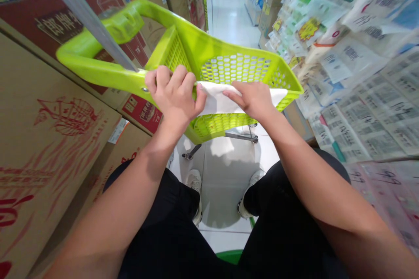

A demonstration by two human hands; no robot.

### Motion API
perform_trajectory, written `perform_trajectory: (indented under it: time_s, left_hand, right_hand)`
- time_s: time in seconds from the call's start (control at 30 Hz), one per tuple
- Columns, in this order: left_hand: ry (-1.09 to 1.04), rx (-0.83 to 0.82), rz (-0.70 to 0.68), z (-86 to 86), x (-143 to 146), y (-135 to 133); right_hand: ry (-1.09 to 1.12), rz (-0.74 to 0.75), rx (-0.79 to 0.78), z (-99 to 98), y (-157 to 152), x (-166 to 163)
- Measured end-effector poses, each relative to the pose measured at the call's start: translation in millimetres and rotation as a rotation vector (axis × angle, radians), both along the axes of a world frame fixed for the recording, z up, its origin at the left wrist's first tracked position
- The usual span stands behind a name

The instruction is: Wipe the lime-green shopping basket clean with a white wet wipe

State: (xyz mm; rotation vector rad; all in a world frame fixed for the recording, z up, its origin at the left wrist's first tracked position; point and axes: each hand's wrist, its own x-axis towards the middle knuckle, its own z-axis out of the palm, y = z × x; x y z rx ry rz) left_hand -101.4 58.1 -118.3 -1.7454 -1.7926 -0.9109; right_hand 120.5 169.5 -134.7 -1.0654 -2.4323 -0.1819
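Note:
A lime-green plastic shopping basket on a wheeled frame stands in front of me, its near rim at chest height. A white cloth is draped over that near rim. My left hand is closed, fingers curled over the rim, pinching the cloth's left end. My right hand lies flat on the cloth with fingers stretched toward the left, pressing it against the rim. The basket's green handle loops up at the left.
Stacked cardboard cartons with red print line the left side. Shelves of packaged goods fill the right. A tiled aisle runs ahead. A metal bar crosses the upper left. My legs and shoes stand below the basket.

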Motion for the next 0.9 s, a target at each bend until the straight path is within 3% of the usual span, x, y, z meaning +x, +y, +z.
perform_trajectory:
  time_s: [0.17,0.43,0.53,0.73,0.9]
  left_hand:
    - [0.026,-0.037,-0.014,0.8,-7.7,-1.6]
    - [-0.03,-0.07,-0.027,4.8,-30.5,1.3]
    - [-0.044,-0.045,-0.017,3.6,-28.7,1.8]
    - [-0.12,-0.06,-0.022,2.0,-6.9,-3.2]
    - [-0.295,-0.006,-0.218,-4.6,-7.3,2.8]
  right_hand:
    - [-0.008,0.064,-0.064,9.2,-6.4,-23.7]
    - [0.073,0.148,-0.152,3.6,18.9,48.1]
    - [0.078,0.146,-0.151,1.7,18.7,57.6]
    - [0.069,0.216,-0.113,8.8,-4.5,2.6]
    - [0.095,0.275,-0.126,18.5,-15.1,-31.4]
